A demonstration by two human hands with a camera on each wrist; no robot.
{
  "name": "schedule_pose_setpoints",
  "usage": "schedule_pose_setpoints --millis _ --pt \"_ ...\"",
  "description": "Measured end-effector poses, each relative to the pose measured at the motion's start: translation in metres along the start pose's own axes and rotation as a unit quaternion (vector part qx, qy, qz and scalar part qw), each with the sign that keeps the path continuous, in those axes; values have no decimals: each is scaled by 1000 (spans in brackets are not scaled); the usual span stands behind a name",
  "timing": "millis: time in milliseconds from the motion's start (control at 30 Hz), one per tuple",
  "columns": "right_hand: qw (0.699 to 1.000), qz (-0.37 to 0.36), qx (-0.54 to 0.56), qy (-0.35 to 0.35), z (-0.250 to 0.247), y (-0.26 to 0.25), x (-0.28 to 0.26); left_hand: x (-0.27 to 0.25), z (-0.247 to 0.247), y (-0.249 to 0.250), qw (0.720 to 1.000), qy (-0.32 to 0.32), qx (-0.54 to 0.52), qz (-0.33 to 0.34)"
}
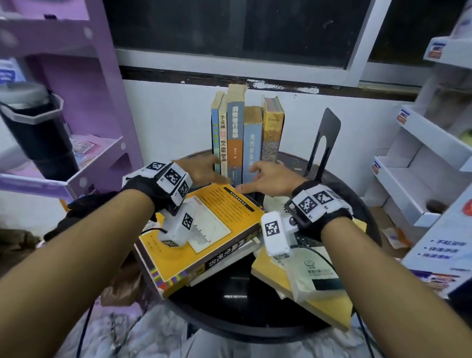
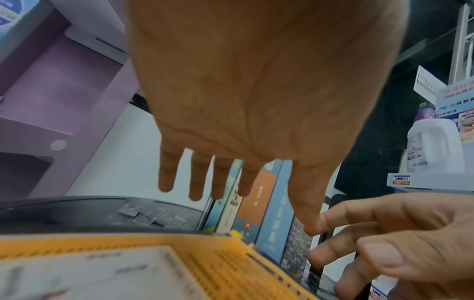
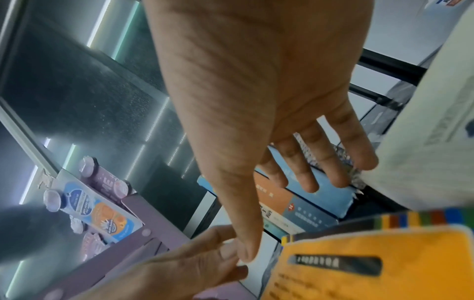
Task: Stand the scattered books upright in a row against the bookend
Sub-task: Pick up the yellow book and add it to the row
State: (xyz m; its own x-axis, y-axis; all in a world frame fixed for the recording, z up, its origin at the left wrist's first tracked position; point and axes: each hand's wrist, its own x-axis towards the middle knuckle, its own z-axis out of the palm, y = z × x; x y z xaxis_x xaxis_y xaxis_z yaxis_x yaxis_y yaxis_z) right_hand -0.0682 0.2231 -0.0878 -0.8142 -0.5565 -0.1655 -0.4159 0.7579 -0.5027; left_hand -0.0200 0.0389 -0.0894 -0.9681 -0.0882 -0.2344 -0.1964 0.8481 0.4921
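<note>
Even, soft indoor light with faint shadows and dark window panes (image 1: 236, 24). The head view bends at its edges. Both wrist views are smeared, the orange-yellow paperback book (image 2: 179, 263) nearest the lens blurred.

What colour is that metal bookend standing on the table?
Black: the upright metal bookend, right of the standing books, shows best in the head view.

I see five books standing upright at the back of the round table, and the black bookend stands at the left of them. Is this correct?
Not quite. The five standing books are at the back of the round table, but the black bookend stands to their right, with a gap between, not to their left. The head view shows it.
</note>
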Motion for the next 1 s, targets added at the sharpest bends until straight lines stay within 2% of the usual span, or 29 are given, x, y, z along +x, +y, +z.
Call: schedule_pose_setpoints --millis 67,133,233,333,1000 --pt "999 15 -24 -33 7 -3 -2 -6 8 -1 998 -49 21 -14" --pt "997 25 -52 -54 13 -6 -4 -9 13 -1 996 -70 26 -50" --pt "991 44 -80 -94 21 -9 -5 -12 14 -7 990 -64 76 -98" --pt "987 50 -100 -119 26 -10 -4 -9 13 -14 988 -69 80 -114" --pt "991 54 -88 -90 32 -8 1 -12 15 -5 983 -46 152 -92"
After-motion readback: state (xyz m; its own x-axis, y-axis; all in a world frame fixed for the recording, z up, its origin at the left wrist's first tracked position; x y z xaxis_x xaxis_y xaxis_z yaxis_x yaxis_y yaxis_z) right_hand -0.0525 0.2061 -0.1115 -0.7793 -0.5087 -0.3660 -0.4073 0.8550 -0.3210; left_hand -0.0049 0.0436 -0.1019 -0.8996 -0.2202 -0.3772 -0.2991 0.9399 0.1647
